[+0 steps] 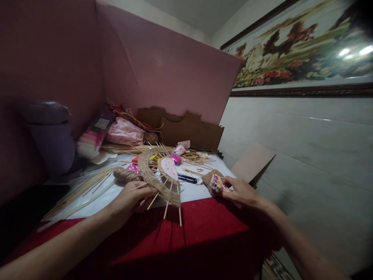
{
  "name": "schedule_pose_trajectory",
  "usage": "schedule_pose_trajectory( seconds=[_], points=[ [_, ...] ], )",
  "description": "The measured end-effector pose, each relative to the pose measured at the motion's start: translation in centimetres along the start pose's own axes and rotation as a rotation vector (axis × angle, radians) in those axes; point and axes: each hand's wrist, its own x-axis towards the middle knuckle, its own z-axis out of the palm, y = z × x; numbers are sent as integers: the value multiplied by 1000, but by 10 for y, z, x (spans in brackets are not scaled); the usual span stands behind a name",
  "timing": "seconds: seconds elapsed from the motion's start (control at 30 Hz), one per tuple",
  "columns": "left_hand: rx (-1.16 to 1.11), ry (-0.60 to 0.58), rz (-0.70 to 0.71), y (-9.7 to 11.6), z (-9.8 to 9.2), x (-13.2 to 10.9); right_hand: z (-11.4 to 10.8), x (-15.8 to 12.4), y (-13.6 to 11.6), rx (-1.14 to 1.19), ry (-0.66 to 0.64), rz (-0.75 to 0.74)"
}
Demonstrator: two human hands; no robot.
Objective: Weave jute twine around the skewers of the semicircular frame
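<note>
My left hand (132,197) grips a half-ring craft piece (163,191) by its lower left edge, holding it tilted above the table. Jute twine covers its curved band, thin wooden sticks radiate through it, and a half-disc of pink dotted fabric (169,168) fills its centre. A spool of twine (126,175) lies just behind that hand. Over at the right, my right hand (240,191) pinches a flower-patterned fabric piece (216,182) between thumb and fingers. Brown cardboard (207,179) shows beside the fabric. A dark blue tool like a cutter (187,178) lies between my hands.
Wooden sticks (78,194) lie along the table's left. Behind are a pink fabric bundle (125,131), a twine ball (150,138) and torn cardboard (189,130). A purple bin (52,140) stands far left. Red cloth (192,229) covers the front; a wall rises on the right.
</note>
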Motion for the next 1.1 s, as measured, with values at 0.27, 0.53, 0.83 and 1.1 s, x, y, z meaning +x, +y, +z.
schedule_pose_trajectory(
  seconds=[0.27,0.53,0.83,1.1],
  points=[
    [-14,7,-16,-1,0,1,-6,9,19,447,-8,61],
    [-6,-4,-16,-2,-2,1,4,-18,8,996,144,239],
    [0,-7,8,-3,0,1,-11,-54,-71,1470,-117,267],
    [0,4,18,-5,0,2,-2,-59,-126,1117,-456,136]
  ],
)
